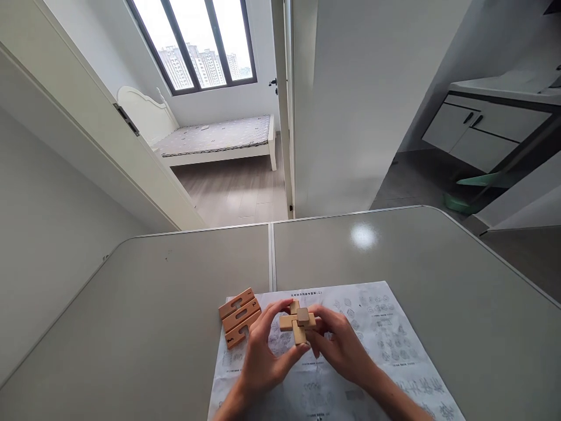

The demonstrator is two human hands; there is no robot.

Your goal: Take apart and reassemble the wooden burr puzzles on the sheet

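Observation:
A small wooden burr puzzle [299, 333] of crossed light-wood bars is held just above the printed sheet [372, 374]. My left hand [263, 354] grips it between thumb and fingers, the thumb at its lower end and a fingertip at its upper end. My right hand [339, 345] closes on its right side, with some fingers hidden behind it. Left of my left hand lie several notched wooden pieces, among them an upper numbered piece [228, 308] and a lower one [234, 339]; they sit side by side, partly on the sheet.
The grey table [131, 327] has a metal seam strip [272, 257] down its middle and a pale raised rim. Beyond it are a doorway with a bed [219, 137], a white wall [350, 105] and, at the right, a white cabinet [482, 128].

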